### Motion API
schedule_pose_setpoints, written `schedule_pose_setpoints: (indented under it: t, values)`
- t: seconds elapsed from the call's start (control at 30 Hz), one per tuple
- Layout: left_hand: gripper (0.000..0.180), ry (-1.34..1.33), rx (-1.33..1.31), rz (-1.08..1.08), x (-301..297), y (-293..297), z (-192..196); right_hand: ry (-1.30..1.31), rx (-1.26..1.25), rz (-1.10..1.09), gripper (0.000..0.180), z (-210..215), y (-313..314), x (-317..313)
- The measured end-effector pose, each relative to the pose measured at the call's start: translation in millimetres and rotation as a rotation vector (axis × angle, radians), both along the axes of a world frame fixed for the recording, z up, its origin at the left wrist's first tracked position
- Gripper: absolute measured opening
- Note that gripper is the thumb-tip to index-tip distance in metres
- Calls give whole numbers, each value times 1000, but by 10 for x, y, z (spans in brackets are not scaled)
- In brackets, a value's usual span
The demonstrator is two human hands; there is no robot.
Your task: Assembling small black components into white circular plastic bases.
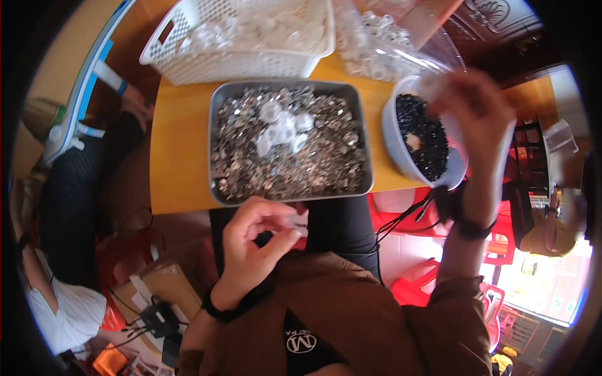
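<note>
My left hand (254, 237) is closed in a pinch on a small clear plastic piece (297, 220), just off the near edge of a metal tray (215, 153). The tray is filled with small shiny metal parts (295, 172), and several translucent white plastic caps (281, 133) lie in a heap on them. My right hand (473, 106) is raised over the right side of a pale plastic tub (390, 128); motion smears its fingers, so I cannot see whether they hold anything. Small black pieces (426, 147) fill the tub, with one beige bit (413, 141) among them.
A white perforated basket (182, 66) of clear plastic pieces stands at the far side of the yellow table (179, 144). To its right lies a clear bag of white rings (382, 44). Another person's arm (34, 269) shows at the left. Red stools (417, 282) and cables (407, 219) are at the right.
</note>
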State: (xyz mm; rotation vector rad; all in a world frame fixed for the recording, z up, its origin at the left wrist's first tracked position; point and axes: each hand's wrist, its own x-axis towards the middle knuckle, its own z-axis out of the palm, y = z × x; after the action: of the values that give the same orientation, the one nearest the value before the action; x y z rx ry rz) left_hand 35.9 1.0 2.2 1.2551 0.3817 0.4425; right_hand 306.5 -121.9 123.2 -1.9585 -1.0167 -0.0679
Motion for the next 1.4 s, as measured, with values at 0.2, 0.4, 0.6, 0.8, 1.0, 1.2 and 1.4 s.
schedule_pose_setpoints:
  t: [0.2, 0.4, 0.6, 0.8, 1.0, 1.2, 1.4]
  values:
    - [16, -27, 96, -90, -41, 14, -86, -359, -36, -54, 33, -45, 442, 11]
    - [16, -6, 64, -80, -97, 79, -124, -484, -433, 304, 15, -876, 809, -638]
    - [13, -3, 20, -3, -96, 127, -101, -415, -508, 272, 10, -1231, 797, -666]
    - [10, 42, -82, 10, -106, 123, -39, -300, -313, 221, 9, -1160, 632, -708]
    - [28, 27, -168, 120, -6, 19, -27, -313, -15, 216, 16, -994, 321, -1052]
    - [41, -62, -131, 121, 56, -76, 46, -153, 41, 306, 19, -1013, 133, -1295]
    - [23, 153, -223, -13, 52, -114, 101, 771, 10, 356, 10, -1086, -12, -1251]
